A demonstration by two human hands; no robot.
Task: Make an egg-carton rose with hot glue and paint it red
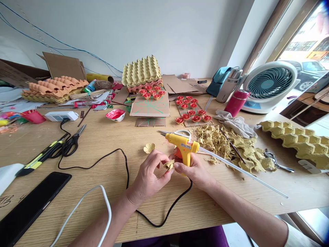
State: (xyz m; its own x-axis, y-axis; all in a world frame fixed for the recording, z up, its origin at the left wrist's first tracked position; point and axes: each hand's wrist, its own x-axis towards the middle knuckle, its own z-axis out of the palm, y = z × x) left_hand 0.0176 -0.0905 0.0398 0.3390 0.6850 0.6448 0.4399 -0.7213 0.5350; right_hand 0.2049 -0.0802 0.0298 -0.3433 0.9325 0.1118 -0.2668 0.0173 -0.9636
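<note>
One furled bud [169, 165], rough yellowish pulp, is pinched in the left hand's grip [151, 175] above the wood-grained surface [97, 139]; one smooth yellow glue gun [183, 144], its long translucent stick [257, 179] slanting rightward, sits in the right hand's grip [199, 172]; one cupped, round-petalled flower [149, 148] lies just beyond.
</note>
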